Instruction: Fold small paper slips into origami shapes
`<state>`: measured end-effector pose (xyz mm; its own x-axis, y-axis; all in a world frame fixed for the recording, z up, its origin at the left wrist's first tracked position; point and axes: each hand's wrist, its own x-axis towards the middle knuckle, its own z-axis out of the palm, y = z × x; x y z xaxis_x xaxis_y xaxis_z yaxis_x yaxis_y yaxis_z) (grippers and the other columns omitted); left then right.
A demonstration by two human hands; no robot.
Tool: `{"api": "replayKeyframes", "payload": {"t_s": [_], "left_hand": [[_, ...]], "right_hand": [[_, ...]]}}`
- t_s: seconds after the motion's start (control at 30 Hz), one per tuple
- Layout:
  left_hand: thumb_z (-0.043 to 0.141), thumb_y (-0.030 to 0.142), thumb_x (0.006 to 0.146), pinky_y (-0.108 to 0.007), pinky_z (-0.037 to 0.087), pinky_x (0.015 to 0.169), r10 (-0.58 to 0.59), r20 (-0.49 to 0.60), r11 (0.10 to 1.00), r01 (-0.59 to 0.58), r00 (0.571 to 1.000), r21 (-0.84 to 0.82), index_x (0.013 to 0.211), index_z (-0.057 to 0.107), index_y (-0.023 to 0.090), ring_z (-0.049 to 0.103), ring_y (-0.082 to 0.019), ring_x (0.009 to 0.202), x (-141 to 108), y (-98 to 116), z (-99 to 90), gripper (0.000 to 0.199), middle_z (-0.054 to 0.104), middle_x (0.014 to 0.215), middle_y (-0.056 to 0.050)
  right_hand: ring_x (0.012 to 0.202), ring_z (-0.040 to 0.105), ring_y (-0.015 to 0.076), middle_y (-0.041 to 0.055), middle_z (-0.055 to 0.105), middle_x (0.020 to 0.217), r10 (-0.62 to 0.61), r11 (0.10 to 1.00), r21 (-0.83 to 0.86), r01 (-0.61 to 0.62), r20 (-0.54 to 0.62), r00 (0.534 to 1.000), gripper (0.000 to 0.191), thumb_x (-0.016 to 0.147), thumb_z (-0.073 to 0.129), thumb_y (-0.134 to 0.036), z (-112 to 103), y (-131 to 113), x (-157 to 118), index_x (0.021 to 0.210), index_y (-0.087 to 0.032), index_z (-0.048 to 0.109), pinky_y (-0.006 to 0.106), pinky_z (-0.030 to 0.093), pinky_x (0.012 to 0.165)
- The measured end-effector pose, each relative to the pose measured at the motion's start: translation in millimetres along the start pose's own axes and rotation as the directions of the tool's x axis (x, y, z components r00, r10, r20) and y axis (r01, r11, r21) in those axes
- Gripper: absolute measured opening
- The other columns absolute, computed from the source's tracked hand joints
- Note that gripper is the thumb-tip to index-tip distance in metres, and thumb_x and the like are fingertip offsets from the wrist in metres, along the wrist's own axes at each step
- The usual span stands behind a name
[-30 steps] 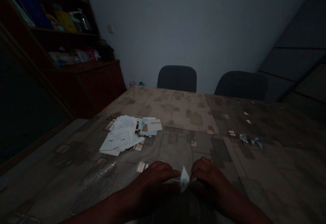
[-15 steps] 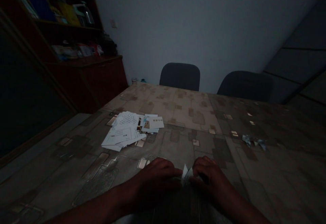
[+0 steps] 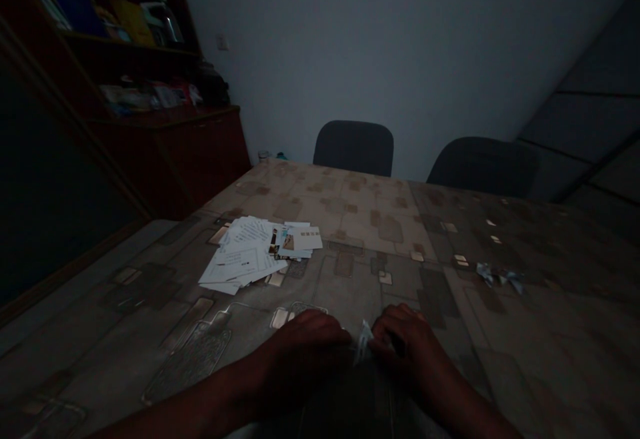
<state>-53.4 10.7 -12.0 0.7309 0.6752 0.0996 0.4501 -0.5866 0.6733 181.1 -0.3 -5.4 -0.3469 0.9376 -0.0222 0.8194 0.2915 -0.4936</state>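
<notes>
Paper, a small, white, folded piece [image 3: 364, 342], stands tilted in the narrow gap between the person's two bare hands, at the near edge of the scene, a little right of centre. The left hand [image 3: 307, 354] is closed, its back turned up, with the fingertips at the paper's left side; how much of the paper lies inside that grip cannot be told in the gloom. The right hand [image 3: 406, 344] is closed too, thumb and curled fingers pinching the paper's right side. The area just below both hands is too dark to read.

Under them spreads a brown and beige tablecloth patterned with rounded rectangles [image 3: 345, 196]. On its left half, well apart from the hands, lies a loose fanned pile of white printed sheets [image 3: 243, 262], with a white card bearing a small picture [image 3: 306, 239] on top at its right side. On the right half lies a small crumpled grey-white scrap [image 3: 499, 276].

Two dark grey, round-topped chairs [image 3: 353, 148] stand at the far side before a plain pale wall [image 3: 380, 46]. At the far left, a dark red wooden cabinet [image 3: 200, 156] has crowded shelves, a shiny metal kettle [image 3: 171, 26] among the items.
</notes>
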Motion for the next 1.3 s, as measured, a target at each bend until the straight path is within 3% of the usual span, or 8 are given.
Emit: {"api": "replayKeyframes", "payload": {"t_s": [0.13,0.23,0.5,0.9,1.1,1.3], "left_hand": [[0.051,0.026,0.096,-0.025,0.037,0.064,-0.065,-0.055,0.985,0.072,0.996,0.157,0.074,0.06,0.016,0.051,-0.013,0.066,2.5,8.3,1.3,0.026,0.059,0.073,0.001],[0.052,0.037,0.096,-0.025,0.035,0.057,-0.095,-0.108,0.967,0.118,0.99,0.226,0.066,0.056,0.017,0.048,-0.012,0.059,4.8,11.4,8.9,0.036,0.054,0.065,0.002],[0.049,0.037,0.096,-0.027,0.038,0.058,0.076,-0.215,0.951,-0.006,0.974,0.309,0.075,0.056,0.02,0.048,-0.013,0.063,1.1,-2.0,30.6,0.028,0.055,0.07,0.0],[0.055,0.034,0.094,-0.027,0.039,0.06,0.022,-0.174,0.95,0.034,0.984,0.31,0.076,0.054,0.019,0.051,-0.014,0.065,1.2,0.7,26.2,0.024,0.055,0.073,0.0],[0.049,0.03,0.097,-0.027,0.041,0.062,0.113,-0.193,0.952,-0.051,0.975,0.302,0.085,0.058,0.021,0.049,-0.014,0.068,-1.0,-5.2,30.3,0.017,0.054,0.075,-0.001],[0.048,0.027,0.097,-0.027,0.042,0.062,0.115,-0.175,0.962,-0.065,0.978,0.266,0.088,0.059,0.021,0.049,-0.014,0.069,-0.8,-1.2,26.3,0.016,0.055,0.075,-0.001]], "right_hand": [[0.077,0.055,0.0196,-0.0003,0.06,0.072,-0.015,1.0,-0.002,0.015,-0.039,0.999,0.016,0.078,0.064,-0.009,5.1,4.6,0.0,0.067,-0.018,0.058,0.032,0.032,0.071],[0.075,0.055,0.0192,-0.0011,0.06,0.071,-0.033,0.999,0.004,0.033,-0.07,0.997,0.017,0.076,0.063,-0.006,8.3,6.7,-0.6,0.068,-0.019,0.058,0.032,0.032,0.071],[0.078,0.055,0.0216,0.001,0.062,0.075,-0.034,0.999,0.025,0.037,-0.115,0.993,0.017,0.075,0.064,-0.005,8.5,2.9,-3.6,0.069,-0.019,0.058,0.033,0.033,0.07],[0.082,0.055,0.0233,0.0015,0.064,0.079,0.042,0.998,-0.041,-0.047,-0.109,0.993,0.015,0.074,0.065,-0.007,6.7,-3.3,-4.2,0.071,-0.02,0.06,0.034,0.031,0.073],[0.081,0.056,0.0233,0.0012,0.064,0.078,0.044,0.996,-0.067,-0.051,-0.105,0.993,0.014,0.075,0.065,-0.009,5.6,-1.8,-2.4,0.07,-0.022,0.063,0.034,0.031,0.072],[0.081,0.056,0.0227,0.0009,0.064,0.077,0.058,0.998,-0.023,-0.06,-0.1,0.993,0.015,0.077,0.065,-0.008,5.3,-1.5,-1.0,0.069,-0.021,0.063,0.036,0.032,0.073]]}}
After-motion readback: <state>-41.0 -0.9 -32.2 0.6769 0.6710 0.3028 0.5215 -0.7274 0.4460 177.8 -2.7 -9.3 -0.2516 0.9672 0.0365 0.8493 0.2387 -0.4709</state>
